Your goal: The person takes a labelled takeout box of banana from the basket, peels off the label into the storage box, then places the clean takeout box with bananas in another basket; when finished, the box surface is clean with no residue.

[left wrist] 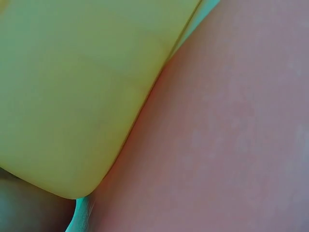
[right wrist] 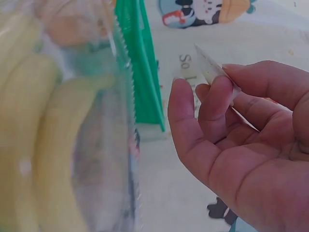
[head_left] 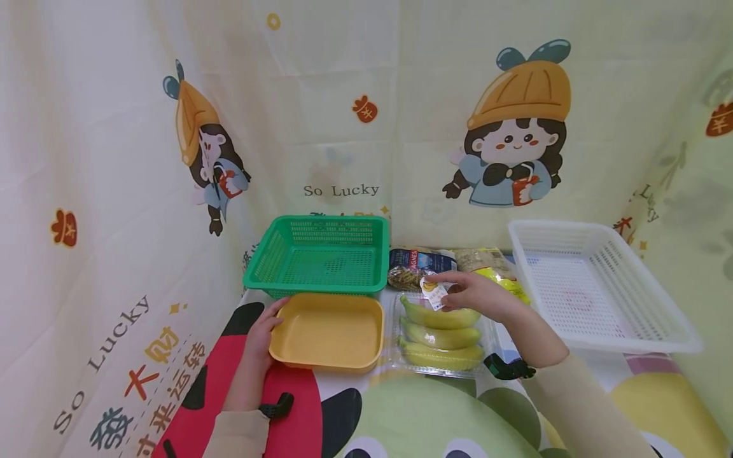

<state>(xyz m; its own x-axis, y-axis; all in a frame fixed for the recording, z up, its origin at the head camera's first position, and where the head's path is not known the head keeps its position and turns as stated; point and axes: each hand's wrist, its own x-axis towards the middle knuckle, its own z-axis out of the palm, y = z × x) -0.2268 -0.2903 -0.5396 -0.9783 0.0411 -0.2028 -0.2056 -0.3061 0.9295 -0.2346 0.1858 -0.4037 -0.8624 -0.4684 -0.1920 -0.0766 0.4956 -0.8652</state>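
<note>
My left hand [head_left: 262, 334] holds the left side of a shallow yellow plastic tray [head_left: 326, 364]; in the left wrist view the yellow tray [left wrist: 82, 106] fills much of the picture, against the skin. My right hand [head_left: 466, 296] pinches a small white label [head_left: 433, 292] with a banana picture between thumb and fingers. The right wrist view shows this label [right wrist: 212, 70] nearly edge-on at the fingertips. Below that hand lies a clear plastic box [head_left: 492, 337] with three bananas [head_left: 441, 336] in it, right of the yellow tray.
Behind the yellow tray stands a green basket [head_left: 321, 289]. A dark pasta bag [head_left: 420, 261] and a yellow-and-clear food bag [head_left: 487, 262] lie at the back. To the right is a white basket [head_left: 647, 299]. Printed curtain [head_left: 424, 76] encloses the back and sides.
</note>
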